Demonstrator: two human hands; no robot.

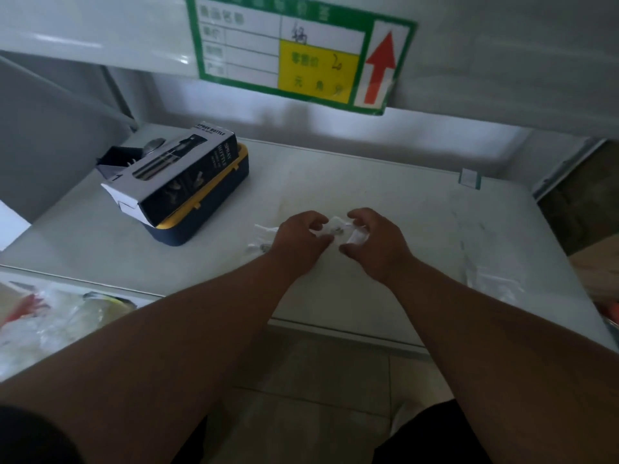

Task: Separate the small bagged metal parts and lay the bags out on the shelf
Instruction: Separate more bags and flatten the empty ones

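Fingers (318,220) of both hands pinch crinkly clear bags (338,229).

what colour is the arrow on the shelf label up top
Red: the arrow points up on a white strip of the green-bordered shelf label. Head view, the only one.

The shelf (385,195) is showing a smooth, pale, faintly scuffed surface. The bags (338,231) are looking like thin clear plastic, glinting, with small dull metal bits inside. The box (177,175) is looking like printed cardboard, slightly glossy. The label (294,51) overhead is shining like laminated paper.
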